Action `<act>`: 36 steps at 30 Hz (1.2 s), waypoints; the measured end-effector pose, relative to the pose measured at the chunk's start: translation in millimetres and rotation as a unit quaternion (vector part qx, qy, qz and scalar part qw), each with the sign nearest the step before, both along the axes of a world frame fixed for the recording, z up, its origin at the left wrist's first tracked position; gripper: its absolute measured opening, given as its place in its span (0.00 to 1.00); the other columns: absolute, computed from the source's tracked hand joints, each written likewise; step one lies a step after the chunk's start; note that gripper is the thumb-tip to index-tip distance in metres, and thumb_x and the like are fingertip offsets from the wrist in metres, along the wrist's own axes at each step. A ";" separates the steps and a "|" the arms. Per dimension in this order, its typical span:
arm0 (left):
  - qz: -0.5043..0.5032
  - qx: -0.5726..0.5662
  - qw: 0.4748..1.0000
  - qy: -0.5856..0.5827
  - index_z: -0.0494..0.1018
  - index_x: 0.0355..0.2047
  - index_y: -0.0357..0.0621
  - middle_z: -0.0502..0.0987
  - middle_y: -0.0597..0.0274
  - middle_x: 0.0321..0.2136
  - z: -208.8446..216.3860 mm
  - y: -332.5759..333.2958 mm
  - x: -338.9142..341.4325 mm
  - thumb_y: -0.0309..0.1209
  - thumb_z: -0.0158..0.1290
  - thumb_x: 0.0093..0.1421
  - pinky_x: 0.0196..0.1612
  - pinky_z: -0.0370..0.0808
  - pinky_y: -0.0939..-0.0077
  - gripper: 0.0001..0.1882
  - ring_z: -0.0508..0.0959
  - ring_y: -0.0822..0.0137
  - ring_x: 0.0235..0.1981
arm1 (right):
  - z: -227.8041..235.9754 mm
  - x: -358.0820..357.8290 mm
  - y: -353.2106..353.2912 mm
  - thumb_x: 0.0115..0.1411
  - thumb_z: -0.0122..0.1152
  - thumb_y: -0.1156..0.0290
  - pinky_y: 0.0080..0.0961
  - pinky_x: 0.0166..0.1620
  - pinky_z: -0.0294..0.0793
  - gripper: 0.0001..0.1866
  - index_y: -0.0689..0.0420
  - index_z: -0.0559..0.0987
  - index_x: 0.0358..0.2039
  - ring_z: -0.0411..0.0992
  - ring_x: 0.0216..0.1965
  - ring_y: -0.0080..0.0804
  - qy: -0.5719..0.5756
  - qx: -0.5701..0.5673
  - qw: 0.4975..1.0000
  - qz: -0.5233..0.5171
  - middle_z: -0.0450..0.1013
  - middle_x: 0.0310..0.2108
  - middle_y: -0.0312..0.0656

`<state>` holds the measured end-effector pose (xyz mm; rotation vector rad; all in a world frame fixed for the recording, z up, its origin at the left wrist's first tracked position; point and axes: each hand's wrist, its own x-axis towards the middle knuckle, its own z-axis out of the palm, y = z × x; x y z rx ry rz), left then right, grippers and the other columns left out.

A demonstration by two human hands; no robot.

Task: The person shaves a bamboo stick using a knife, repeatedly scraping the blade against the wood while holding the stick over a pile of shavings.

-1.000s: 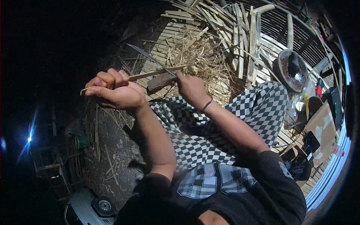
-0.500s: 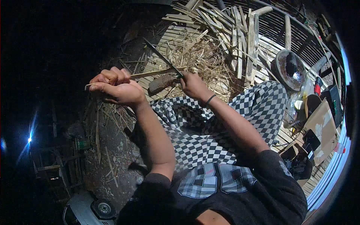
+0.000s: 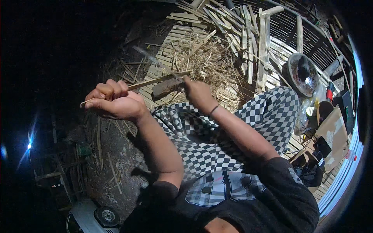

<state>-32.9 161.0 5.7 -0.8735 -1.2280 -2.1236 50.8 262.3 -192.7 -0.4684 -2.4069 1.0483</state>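
Light (image 3: 29,146) at far left, car (image 3: 88,217) at lower left. Left hand (image 3: 116,101) left of centre, palm up, fingers curled tight round the strip (image 3: 151,80), thumb along it; short end pokes out past the thumb. Left forearm rises from lower centre, elbow bent. Strip runs from that fist up and right toward the right hand (image 3: 200,95), its far end just above those knuckles. Knife (image 3: 155,61) slants to upper left, blade blurred, crossing the strip near its right end; can't tell from here if they touch. Block (image 3: 165,88) sits just below the strip, between the hands. Right hand closed on the knife handle, knuckles up, forearm coming in from lower right. Shavings (image 3: 210,58) above, slats (image 3: 244,39) at upper right, bowl (image 3: 301,73) at right.
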 end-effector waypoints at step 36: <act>-0.163 -0.027 0.983 -0.079 0.48 0.18 0.54 0.46 0.75 0.12 20.2 -14.8 -12.9 0.63 0.31 0.67 0.15 0.41 0.79 0.31 0.44 0.78 0.14 | -104.9 -17.2 26.4 0.59 0.52 0.66 0.52 0.41 0.75 0.13 0.63 0.78 0.31 0.76 0.38 0.61 -0.194 -0.077 0.973 -0.095 0.76 0.31 0.62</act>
